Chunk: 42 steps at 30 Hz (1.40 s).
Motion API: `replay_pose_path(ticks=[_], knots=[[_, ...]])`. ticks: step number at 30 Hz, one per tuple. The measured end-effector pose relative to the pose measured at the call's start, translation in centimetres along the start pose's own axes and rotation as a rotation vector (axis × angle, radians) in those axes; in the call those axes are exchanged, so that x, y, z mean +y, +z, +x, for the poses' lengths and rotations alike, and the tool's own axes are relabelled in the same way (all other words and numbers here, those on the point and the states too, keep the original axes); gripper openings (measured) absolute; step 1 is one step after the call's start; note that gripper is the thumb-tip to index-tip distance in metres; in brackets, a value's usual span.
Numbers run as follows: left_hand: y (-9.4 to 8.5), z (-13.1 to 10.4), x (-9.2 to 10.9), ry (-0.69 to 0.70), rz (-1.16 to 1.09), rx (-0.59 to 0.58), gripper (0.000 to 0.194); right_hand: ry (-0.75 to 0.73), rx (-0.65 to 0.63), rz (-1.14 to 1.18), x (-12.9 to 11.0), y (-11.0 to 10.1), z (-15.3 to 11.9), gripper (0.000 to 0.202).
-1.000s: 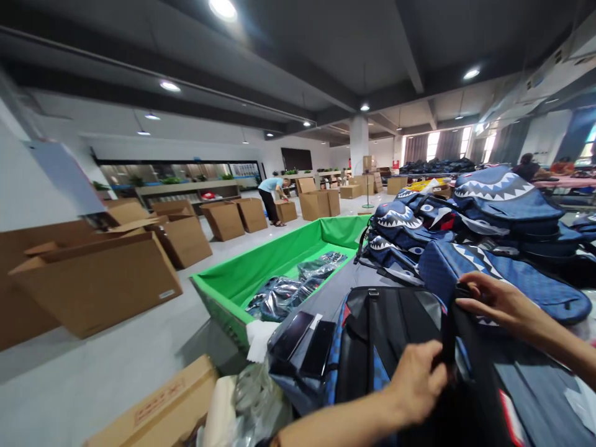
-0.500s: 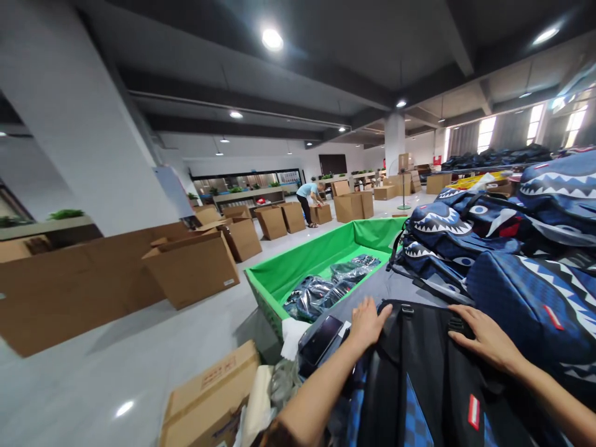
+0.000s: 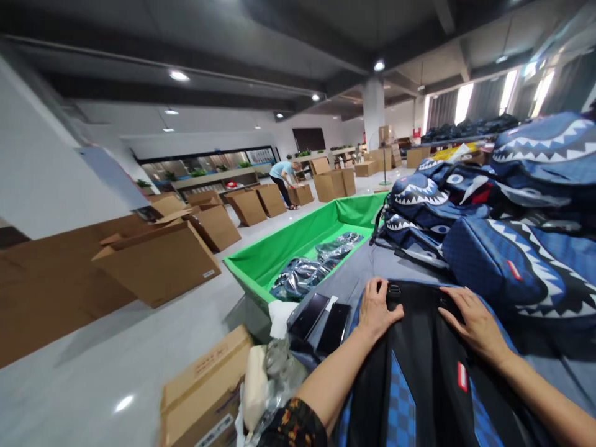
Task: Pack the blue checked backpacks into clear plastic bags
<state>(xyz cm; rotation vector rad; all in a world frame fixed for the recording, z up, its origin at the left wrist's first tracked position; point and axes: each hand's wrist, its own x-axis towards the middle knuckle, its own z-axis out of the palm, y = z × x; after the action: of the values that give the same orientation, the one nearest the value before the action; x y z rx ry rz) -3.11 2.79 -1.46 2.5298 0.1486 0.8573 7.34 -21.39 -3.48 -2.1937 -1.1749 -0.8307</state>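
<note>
Now the dark backpack lies straps-up on the grey surface, the left hand spread loosely at its upper left corner, the right hand opened out at the upper right. Two dark phones sit just left of it, and shark-toothed backpacks pile up beyond.

A backpack is set at lower right, before a heap of backpacks; bundles, apparently bags, are held in the bin at centre; cartons are ranged leftward.
</note>
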Motion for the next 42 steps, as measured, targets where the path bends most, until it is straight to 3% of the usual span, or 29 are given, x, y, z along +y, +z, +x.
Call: replay_pose_path(ticks=[5, 8, 12, 15, 18, 21, 26, 29, 32, 35, 37, 42], knots=[[0.9, -4.4, -0.5, 0.106, 0.049, -0.096, 0.067, 0.040, -0.165, -0.090, -1.3, -2.0, -3.6, 0.048], [0.8, -5.1, -0.8, 0.114, 0.074, -0.221, 0.067, 0.126, -0.359, -0.063, -0.4, -2.1, -4.4, 0.055], [1.7, -1.5, -1.0, 0.092, 0.191, -0.505, 0.054, 0.287, -0.728, -0.054, 2.4, 0.4, -1.8, 0.059], [3.9, 1.9, -1.1, -0.037, 0.261, -0.592, 0.048, 0.350, -0.839, -0.089, 4.2, 2.6, 0.8, 0.055], [5.7, 3.3, -0.8, -0.125, 0.268, -0.564, 0.052, 0.367, -0.827, -0.137, 4.6, 3.8, 2.1, 0.051], [5.7, 3.7, 0.0, -0.195, 0.263, -0.562, 0.060, 0.375, -0.789, -0.231, 3.5, 4.0, 2.4, 0.046], [1.5, 2.4, 1.8, -0.314, 0.120, -0.646, 0.103, 0.346, -0.688, -0.375, 1.5, 4.9, 3.3, 0.051], [-0.1, -0.7, 3.2, -0.226, -0.073, -0.781, 0.106, 0.321, -0.631, -0.399, 1.3, 6.4, 4.7, 0.051], [0.5, -2.9, 4.1, -0.186, -0.031, -0.818, 0.103, 0.299, -0.601, -0.383, 1.4, 7.7, 6.7, 0.046], [2.3, -2.9, 4.1, -0.222, 0.010, -0.719, 0.091, 0.277, -0.601, -0.356, 1.4, 7.6, 7.4, 0.037], [3.8, -2.3, 3.8, -0.226, 0.034, -0.623, 0.081, 0.250, -0.601, -0.343, 0.7, 6.6, 6.0, 0.039], [6.2, -1.1, 4.0, -0.286, 0.141, -0.411, 0.063, 0.030, -0.551, -0.191, -3.4, 2.9, -1.7, 0.057]])
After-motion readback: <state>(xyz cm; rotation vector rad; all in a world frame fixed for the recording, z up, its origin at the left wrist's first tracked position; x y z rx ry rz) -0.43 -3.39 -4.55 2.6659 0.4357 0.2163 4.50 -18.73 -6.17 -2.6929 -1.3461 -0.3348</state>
